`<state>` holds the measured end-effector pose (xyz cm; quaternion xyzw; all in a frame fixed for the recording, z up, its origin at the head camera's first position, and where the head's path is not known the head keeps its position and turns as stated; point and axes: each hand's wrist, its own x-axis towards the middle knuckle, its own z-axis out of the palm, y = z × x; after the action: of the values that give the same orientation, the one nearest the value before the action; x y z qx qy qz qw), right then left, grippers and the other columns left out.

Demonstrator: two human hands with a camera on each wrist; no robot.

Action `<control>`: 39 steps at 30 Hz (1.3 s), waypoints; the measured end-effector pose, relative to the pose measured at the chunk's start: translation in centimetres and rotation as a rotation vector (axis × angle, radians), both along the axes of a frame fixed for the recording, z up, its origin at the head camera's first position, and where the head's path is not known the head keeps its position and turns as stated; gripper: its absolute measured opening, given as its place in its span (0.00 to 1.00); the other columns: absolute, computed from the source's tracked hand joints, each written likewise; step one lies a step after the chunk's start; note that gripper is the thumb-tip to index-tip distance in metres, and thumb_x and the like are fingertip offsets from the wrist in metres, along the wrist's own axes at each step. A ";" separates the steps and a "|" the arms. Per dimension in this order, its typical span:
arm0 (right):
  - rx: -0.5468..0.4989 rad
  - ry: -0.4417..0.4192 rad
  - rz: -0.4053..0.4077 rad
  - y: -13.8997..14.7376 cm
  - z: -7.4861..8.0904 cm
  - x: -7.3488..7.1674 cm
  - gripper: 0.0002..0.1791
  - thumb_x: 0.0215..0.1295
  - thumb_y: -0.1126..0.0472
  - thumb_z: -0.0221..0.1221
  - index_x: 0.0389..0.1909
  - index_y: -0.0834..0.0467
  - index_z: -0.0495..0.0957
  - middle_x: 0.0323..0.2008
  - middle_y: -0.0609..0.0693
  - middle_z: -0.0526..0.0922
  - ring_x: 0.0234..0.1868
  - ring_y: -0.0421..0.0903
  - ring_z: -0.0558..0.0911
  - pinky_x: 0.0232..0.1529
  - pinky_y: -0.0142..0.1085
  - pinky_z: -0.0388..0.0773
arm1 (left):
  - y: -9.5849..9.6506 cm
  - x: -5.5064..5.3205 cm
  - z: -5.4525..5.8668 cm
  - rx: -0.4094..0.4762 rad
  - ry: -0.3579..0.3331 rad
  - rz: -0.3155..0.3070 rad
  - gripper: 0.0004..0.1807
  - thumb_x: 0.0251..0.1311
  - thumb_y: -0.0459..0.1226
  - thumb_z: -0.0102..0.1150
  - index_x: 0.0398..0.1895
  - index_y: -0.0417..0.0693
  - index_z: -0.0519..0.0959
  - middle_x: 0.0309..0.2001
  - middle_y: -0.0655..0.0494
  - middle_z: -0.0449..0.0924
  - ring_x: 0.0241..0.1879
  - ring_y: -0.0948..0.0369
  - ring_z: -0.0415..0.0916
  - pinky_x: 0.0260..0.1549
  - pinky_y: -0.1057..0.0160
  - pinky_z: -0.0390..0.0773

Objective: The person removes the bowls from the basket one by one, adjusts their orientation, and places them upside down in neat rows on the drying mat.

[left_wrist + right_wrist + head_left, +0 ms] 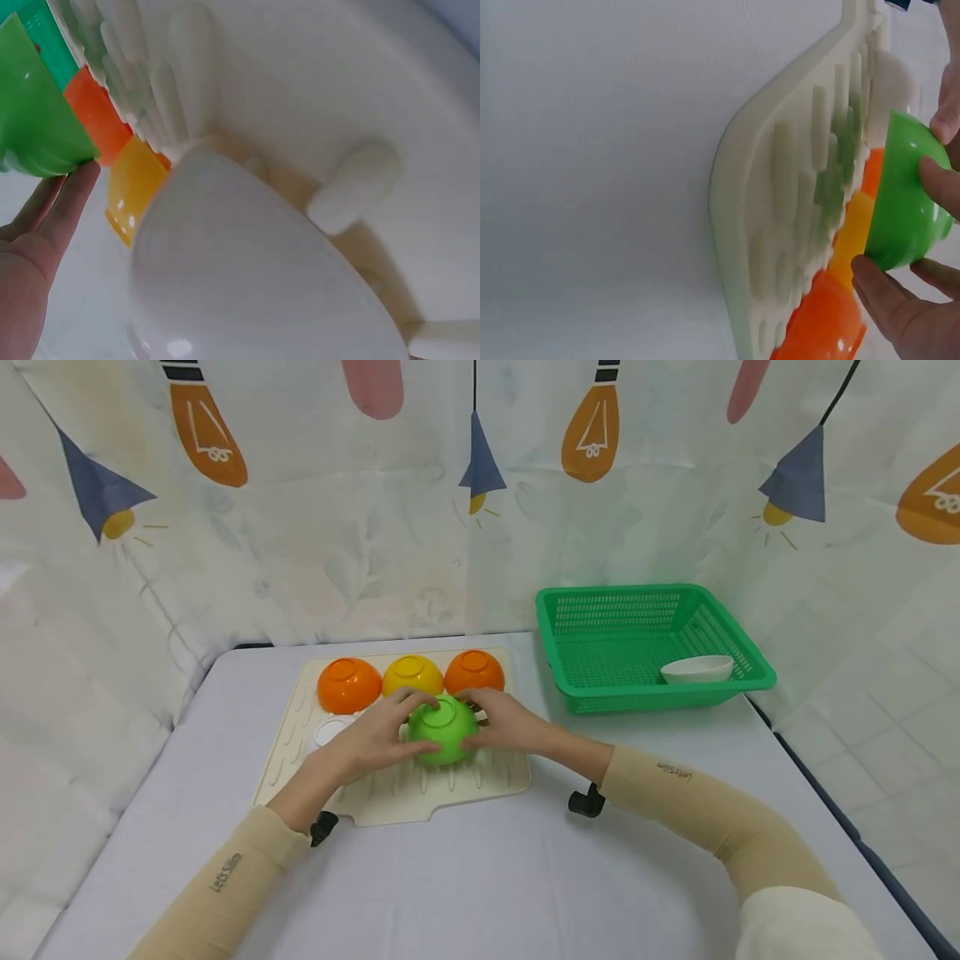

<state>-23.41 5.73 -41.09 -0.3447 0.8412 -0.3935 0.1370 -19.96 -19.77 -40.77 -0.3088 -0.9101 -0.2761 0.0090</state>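
Both hands hold a green bowl point(444, 739) upside down over the front part of a cream draining board point(397, 806). My left hand point(378, 735) grips its left side, thumb toward me and fingers at the far side. On the opposite side my right hand point(510, 720) grips it the same way. In the right wrist view the green bowl point(900, 202) hangs a little above the board's ridges. Behind it, inverted in a row, are an orange bowl point(348, 687), a yellow bowl point(412, 674) and another orange bowl point(475, 670). An inverted white bowl point(330, 730) is partly hidden by my left hand.
A green plastic basket point(615, 697) stands at the back right of the white-covered table point(480, 877), with a white bowl point(697, 670) inside. A patterned curtain point(420, 552) hangs behind the table. Dark wrist cameras sit under both forearms.
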 end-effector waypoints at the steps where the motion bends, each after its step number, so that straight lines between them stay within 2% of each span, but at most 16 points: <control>1: 0.009 0.013 0.002 -0.2 -0.1 0.1 0.40 0.58 0.64 0.75 0.70 0.65 0.68 0.63 0.54 0.76 0.60 0.50 0.77 0.56 0.38 0.81 | -0.2 0.0 0.0 -0.003 -0.014 0.003 0.30 0.56 0.52 0.76 0.59 0.57 0.75 0.59 0.53 0.72 0.55 0.51 0.75 0.55 0.48 0.78; 9: 0.082 0.066 0.019 -2.0 -0.9 0.2 0.39 0.62 0.60 0.74 0.70 0.65 0.68 0.62 0.54 0.77 0.60 0.49 0.78 0.55 0.33 0.80 | -1.7 -0.5 0.0 -0.081 -0.113 0.026 0.31 0.54 0.53 0.77 0.58 0.59 0.74 0.59 0.51 0.72 0.50 0.50 0.76 0.50 0.47 0.80; 15: 0.118 0.084 0.047 -3.3 -1.4 0.3 0.36 0.65 0.64 0.70 0.71 0.67 0.68 0.62 0.55 0.79 0.60 0.49 0.79 0.56 0.33 0.79 | -2.6 -0.7 0.2 -0.132 -0.153 0.027 0.31 0.52 0.52 0.79 0.56 0.58 0.74 0.56 0.50 0.72 0.53 0.50 0.74 0.54 0.45 0.78; 22: 0.132 0.073 0.058 -4.2 -1.5 0.2 0.35 0.66 0.64 0.69 0.72 0.64 0.68 0.63 0.54 0.79 0.60 0.47 0.79 0.56 0.31 0.78 | -3.8 -1.1 0.4 -0.108 -0.207 0.031 0.32 0.51 0.50 0.81 0.56 0.57 0.74 0.54 0.50 0.73 0.53 0.50 0.74 0.54 0.46 0.78; 27: 0.156 0.050 0.070 -4.4 -1.7 0.2 0.38 0.66 0.62 0.69 0.75 0.62 0.65 0.65 0.53 0.78 0.60 0.44 0.78 0.57 0.30 0.77 | -4.2 -1.2 0.5 -0.100 -0.239 0.026 0.32 0.50 0.47 0.81 0.55 0.55 0.74 0.55 0.50 0.74 0.57 0.49 0.74 0.56 0.45 0.77; 32: 0.155 0.006 0.092 -3.9 -1.3 0.4 0.40 0.67 0.61 0.69 0.76 0.61 0.63 0.67 0.52 0.75 0.63 0.46 0.77 0.57 0.31 0.77 | -4.2 -1.3 0.6 -0.106 -0.241 0.019 0.32 0.49 0.47 0.82 0.56 0.54 0.74 0.56 0.51 0.75 0.59 0.49 0.73 0.59 0.44 0.75; 39: 0.145 -0.043 0.121 -2.4 -0.4 0.8 0.36 0.67 0.60 0.68 0.74 0.59 0.66 0.70 0.52 0.72 0.66 0.50 0.75 0.57 0.34 0.79 | -4.2 -1.1 1.0 -0.091 -0.249 0.026 0.30 0.53 0.48 0.79 0.55 0.53 0.76 0.58 0.53 0.77 0.63 0.47 0.71 0.63 0.39 0.71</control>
<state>-22.64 3.32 -41.49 -0.3756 0.8419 -0.3301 0.2032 -21.05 -24.01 -39.81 -0.2605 -0.9197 -0.2705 -0.1148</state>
